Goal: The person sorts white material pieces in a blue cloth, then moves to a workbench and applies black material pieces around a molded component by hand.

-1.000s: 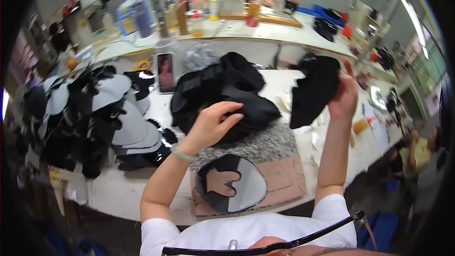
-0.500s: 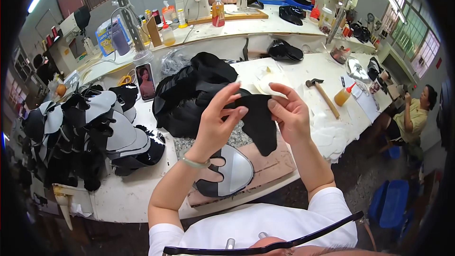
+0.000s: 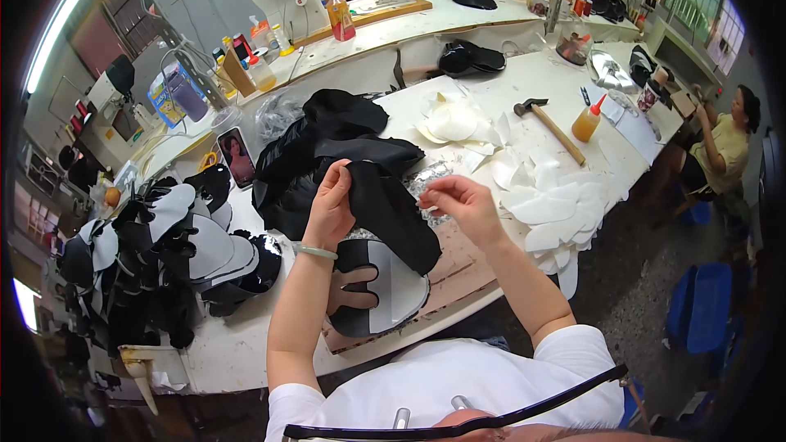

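Observation:
My left hand (image 3: 329,203) pinches the top edge of a soft black cut piece (image 3: 395,219), which looks like a shoe part and hangs down toward the right. Just right of that piece, apart from it, is my right hand (image 3: 460,206). Its thumb and fingertips are pressed together; whether anything small is between them cannot be made out. Beneath the hanging piece, a black shoe upper with a pale grey lining (image 3: 403,296) and two cut-out slots lies on a reddish board (image 3: 463,266). Behind my left hand is a heap of black pieces (image 3: 327,147).
At left are stacked black-and-grey uppers (image 3: 217,250) and a propped phone (image 3: 237,157). White cut pieces (image 3: 547,206), a hammer (image 3: 553,133) and a glue bottle (image 3: 587,121) lie to the right. Beyond stands a sewing machine (image 3: 274,0); a seated person (image 3: 720,143) is at far right.
My right hand has come off the black piece and moved a little left and down. The left hand has shifted left, now holding the piece alone. The whole view has turned slightly.

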`<action>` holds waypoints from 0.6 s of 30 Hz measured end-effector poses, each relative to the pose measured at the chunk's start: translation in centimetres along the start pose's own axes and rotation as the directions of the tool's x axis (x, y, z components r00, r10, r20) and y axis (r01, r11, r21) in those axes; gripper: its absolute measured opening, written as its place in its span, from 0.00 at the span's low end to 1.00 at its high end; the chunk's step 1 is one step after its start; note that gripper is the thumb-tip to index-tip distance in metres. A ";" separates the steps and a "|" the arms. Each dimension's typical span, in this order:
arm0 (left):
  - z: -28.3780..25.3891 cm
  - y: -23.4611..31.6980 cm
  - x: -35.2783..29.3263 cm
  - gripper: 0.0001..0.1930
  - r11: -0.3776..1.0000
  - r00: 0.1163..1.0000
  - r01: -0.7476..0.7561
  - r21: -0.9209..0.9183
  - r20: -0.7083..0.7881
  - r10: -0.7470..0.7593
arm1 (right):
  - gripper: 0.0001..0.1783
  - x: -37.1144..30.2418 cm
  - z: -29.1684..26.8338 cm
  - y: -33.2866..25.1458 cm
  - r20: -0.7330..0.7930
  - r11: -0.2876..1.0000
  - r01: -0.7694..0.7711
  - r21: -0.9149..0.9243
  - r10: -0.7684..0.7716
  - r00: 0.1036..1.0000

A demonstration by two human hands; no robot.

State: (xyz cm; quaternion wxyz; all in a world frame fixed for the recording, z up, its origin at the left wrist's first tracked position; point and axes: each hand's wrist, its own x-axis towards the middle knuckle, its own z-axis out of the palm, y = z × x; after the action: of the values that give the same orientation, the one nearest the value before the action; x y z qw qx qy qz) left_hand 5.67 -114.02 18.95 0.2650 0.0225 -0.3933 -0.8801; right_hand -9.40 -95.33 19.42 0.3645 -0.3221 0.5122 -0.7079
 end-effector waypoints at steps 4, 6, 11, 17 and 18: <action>0.1 0.2 -0.1 0.09 0.999 1.000 -0.022 -0.029 0.006 0.022 | 0.08 -0.7 1.6 1.7 -0.060 0.923 0.138 -0.360 -0.170 0.984; 0.5 0.4 -0.1 0.09 0.999 1.000 -0.020 -0.030 0.006 0.021 | 0.08 -0.6 2.1 2.3 -0.065 0.910 0.134 -0.391 -0.173 0.983; 0.9 0.6 -0.5 0.09 0.999 1.000 -0.026 -0.042 -0.005 0.026 | 0.11 -0.1 3.0 3.1 -0.032 0.967 0.035 -0.253 -0.044 0.999; 3.4 0.2 0.4 0.08 0.976 0.992 -0.110 0.188 -0.034 0.118 | 0.18 0.0 3.4 2.4 -0.074 0.985 0.068 -0.156 -0.080 0.994; 2.5 1.3 1.1 0.08 0.973 0.990 -0.125 0.194 -0.041 0.135 | 0.19 0.2 2.8 2.4 -0.108 0.994 0.055 -0.099 -0.066 0.992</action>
State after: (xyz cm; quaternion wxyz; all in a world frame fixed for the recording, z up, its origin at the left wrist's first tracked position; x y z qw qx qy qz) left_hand 4.70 -113.57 21.73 0.3291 0.0459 -0.4692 -0.8182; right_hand -6.70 -97.35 17.90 0.2979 -0.3148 0.5550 -0.7100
